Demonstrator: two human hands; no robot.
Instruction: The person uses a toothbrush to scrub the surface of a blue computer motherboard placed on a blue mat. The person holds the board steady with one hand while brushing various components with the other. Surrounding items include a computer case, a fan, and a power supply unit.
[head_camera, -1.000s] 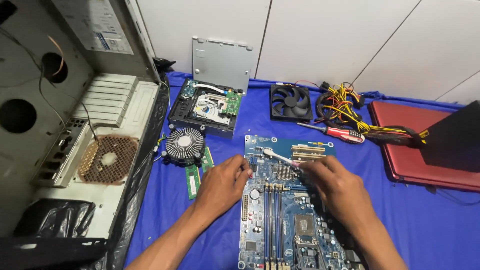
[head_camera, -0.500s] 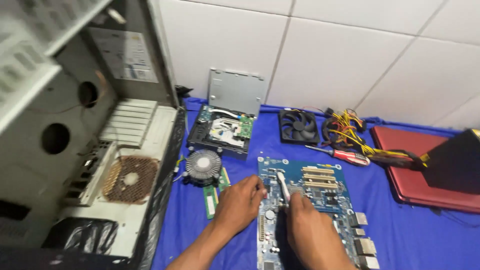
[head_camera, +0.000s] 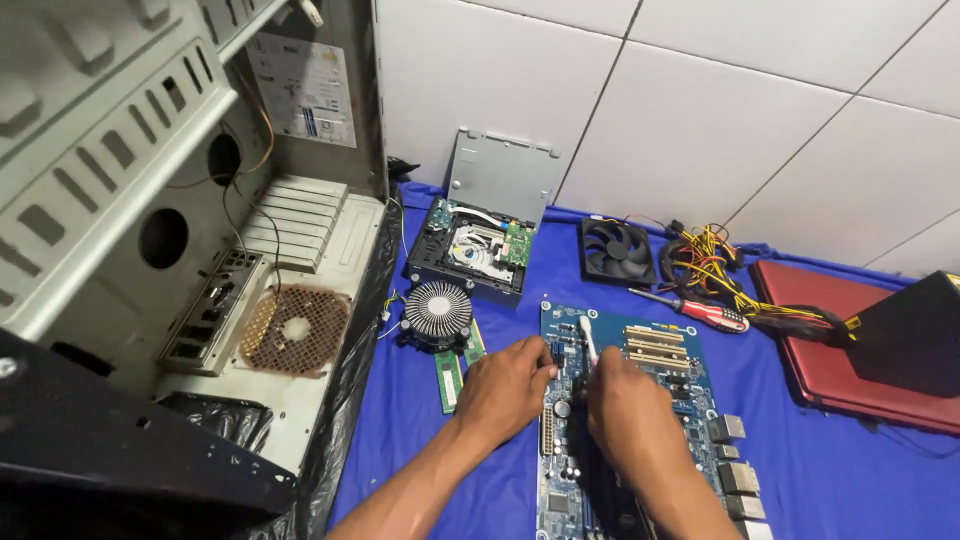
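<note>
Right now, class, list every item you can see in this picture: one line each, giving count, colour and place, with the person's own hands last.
motherboard: 1, blue, on the cloth under both hands
toothbrush: 1, white, over the motherboard, in the right hand
memory stick: 1, green, left of the motherboard
heatsink fan: 1, silver and black, beside the memory stick
optical drive: 1, opened, behind the heatsink fan
metal cover: 1, grey, leaning on the wall
case fan: 1, black, by the wall
screwdriver: 1, red handle, right of the case fan
cable bundle: 1, yellow and black
laptop: 1, red, far right
computer case: 1, grey, open, left
cloth: 1, blue
left hand: 1, on the motherboard's left edge
right hand: 1, gripping the toothbrush
</note>
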